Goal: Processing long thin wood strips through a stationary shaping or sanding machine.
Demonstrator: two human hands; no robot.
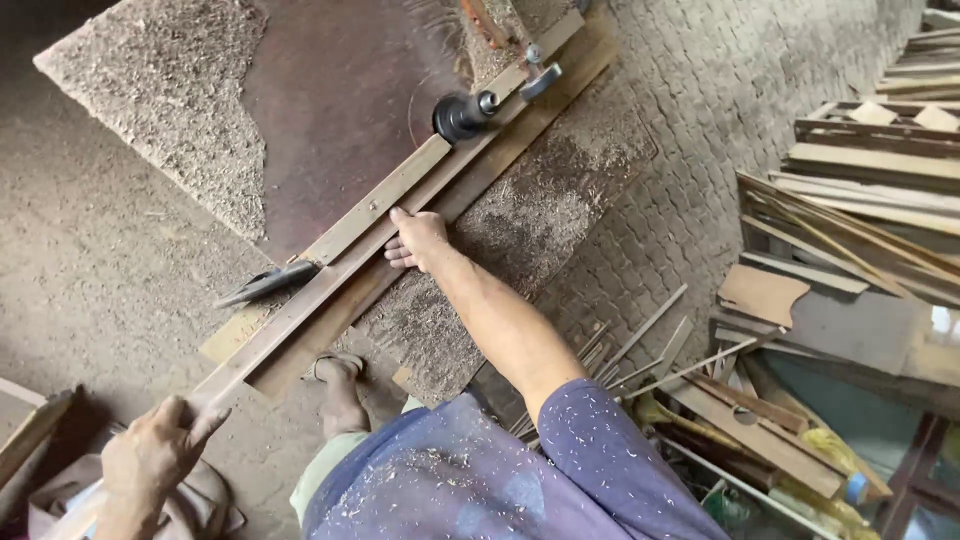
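A long wooden plank [330,290] lies diagonally on a table saw, against a pale wooden fence strip [375,205]. My right hand [418,240] rests on the plank's middle, with the thumb stretched along it and the fingers curled over its near edge. My left hand [155,450] grips the plank's near end at the lower left. The reddish-brown saw table [340,90] lies beyond the fence. A black round knob [460,116] sits on the fence farther up.
Sawdust is heaped on the table's left part [170,90] and on a board [540,220] below the plank. A dark metal clamp [265,283] juts out left. Stacked boards and offcuts [860,200] fill the right. Thin strips [650,350] lie on the brick floor. My sandalled foot [340,375] stands under the table.
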